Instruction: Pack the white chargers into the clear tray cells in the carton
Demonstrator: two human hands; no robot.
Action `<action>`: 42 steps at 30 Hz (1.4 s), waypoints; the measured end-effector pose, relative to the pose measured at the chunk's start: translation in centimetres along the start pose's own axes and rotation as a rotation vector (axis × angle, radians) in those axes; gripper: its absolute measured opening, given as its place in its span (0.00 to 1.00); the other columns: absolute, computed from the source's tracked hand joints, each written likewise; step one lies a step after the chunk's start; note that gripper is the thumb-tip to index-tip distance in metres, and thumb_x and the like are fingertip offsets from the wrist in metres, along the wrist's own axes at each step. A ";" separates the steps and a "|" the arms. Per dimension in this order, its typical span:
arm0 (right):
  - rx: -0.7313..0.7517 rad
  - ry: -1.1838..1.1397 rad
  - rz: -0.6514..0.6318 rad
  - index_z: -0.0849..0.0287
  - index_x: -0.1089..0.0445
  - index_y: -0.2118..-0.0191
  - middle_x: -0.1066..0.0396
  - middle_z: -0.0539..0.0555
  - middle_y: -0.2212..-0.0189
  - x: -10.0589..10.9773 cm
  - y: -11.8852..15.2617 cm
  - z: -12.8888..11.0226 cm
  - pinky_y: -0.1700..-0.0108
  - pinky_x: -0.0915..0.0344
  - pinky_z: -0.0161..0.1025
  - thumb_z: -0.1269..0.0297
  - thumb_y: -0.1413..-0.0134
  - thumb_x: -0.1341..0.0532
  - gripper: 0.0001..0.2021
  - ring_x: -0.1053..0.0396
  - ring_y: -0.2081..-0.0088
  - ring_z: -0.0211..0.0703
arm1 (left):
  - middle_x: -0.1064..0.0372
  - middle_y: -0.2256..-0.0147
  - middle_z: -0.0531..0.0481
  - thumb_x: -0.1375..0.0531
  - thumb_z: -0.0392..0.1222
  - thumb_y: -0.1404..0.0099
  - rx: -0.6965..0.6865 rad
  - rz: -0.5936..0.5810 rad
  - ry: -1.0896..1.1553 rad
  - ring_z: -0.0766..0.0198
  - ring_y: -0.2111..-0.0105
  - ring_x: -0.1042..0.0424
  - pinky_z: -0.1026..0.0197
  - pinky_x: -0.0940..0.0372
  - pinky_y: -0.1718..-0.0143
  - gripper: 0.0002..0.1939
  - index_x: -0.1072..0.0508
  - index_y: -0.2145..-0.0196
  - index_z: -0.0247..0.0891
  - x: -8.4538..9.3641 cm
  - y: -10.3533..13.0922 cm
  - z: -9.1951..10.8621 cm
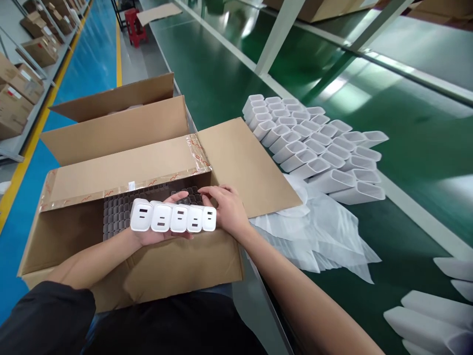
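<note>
My left hand (148, 237) is closed under and around a row of several white charger plugs (161, 217). Their ends, each with two small dark slots, face me. At the row's right end is my right hand (229, 209), its fingers bent over a dark compartmented tray (118, 214) inside the open cardboard box (173, 268). Thumb and forefinger come close together there; whatever lies between them is too small or hidden to make out. Both hands are above the box's near wall.
White oval sleeves (314, 143) stand grouped on the green table (207, 54). Beside them lie translucent plastic bags (318, 231), partly under a box flap (251, 167). More white sleeves (432, 320) rest at lower right. A red stool (136, 28) and shelved cartons (15, 106) are farther off.
</note>
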State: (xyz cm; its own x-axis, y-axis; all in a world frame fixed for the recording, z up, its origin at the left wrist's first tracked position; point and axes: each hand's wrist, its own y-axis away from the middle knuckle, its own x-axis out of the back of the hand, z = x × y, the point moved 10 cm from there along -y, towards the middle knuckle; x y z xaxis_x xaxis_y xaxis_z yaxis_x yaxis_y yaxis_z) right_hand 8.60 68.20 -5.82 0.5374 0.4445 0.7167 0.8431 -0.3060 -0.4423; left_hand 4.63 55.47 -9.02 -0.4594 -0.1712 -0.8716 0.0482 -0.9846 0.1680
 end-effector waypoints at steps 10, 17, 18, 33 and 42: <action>0.014 0.050 -0.010 0.56 0.27 0.59 0.20 0.51 0.65 0.1 0.1 -0.4 0.50 0.41 0.44 0.70 0.37 0.44 0.08 0.24 0.65 0.41 | 0.22 0.54 0.44 0.35 0.51 0.38 -0.023 0.013 0.021 0.48 0.56 0.22 0.44 0.27 0.55 0.25 0.28 0.44 0.47 -0.6 0.9 1.0; 0.003 0.079 -0.047 0.56 0.28 0.58 0.21 0.51 0.66 0.0 0.1 -0.4 0.48 0.42 0.44 0.70 0.36 0.44 0.08 0.25 0.66 0.41 | 0.23 0.54 0.45 0.36 0.51 0.39 0.014 0.048 0.021 0.46 0.57 0.22 0.42 0.28 0.56 0.27 0.30 0.43 0.47 0.0 1.3 0.9; 0.001 0.082 -0.050 0.56 0.27 0.58 0.21 0.51 0.66 0.0 0.1 -0.4 0.48 0.42 0.44 0.70 0.36 0.44 0.08 0.25 0.66 0.41 | 0.23 0.54 0.45 0.36 0.52 0.39 0.019 0.058 0.016 0.46 0.57 0.22 0.42 0.28 0.56 0.27 0.30 0.43 0.48 0.1 1.4 0.8; 0.006 0.096 -0.044 0.57 0.26 0.59 0.22 0.50 0.70 -0.1 0.0 -0.6 0.47 0.41 0.44 0.71 0.37 0.44 0.09 0.26 0.69 0.40 | 0.23 0.54 0.47 0.34 0.52 0.40 0.059 0.079 -0.002 0.48 0.57 0.22 0.44 0.27 0.56 0.26 0.28 0.44 0.50 0.1 1.4 0.6; 0.052 -0.328 0.067 0.56 0.33 0.45 0.25 0.59 0.52 3.2 0.1 -3.2 0.49 0.31 0.47 0.50 0.31 0.51 0.19 0.27 0.49 0.48 | 0.24 0.50 0.45 0.36 0.58 0.42 -0.013 0.018 -0.025 0.45 0.52 0.25 0.42 0.30 0.52 0.33 0.32 0.40 0.49 0.2 1.4 1.9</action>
State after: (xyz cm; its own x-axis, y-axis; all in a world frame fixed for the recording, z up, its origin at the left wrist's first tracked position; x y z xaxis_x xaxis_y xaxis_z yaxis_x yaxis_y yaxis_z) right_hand 10.30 66.91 -1.81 0.5631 0.6745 0.4774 0.8013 -0.3043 -0.5152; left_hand 2.93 54.15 -8.09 -0.4805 -0.1881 -0.8566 0.0684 -0.9818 0.1773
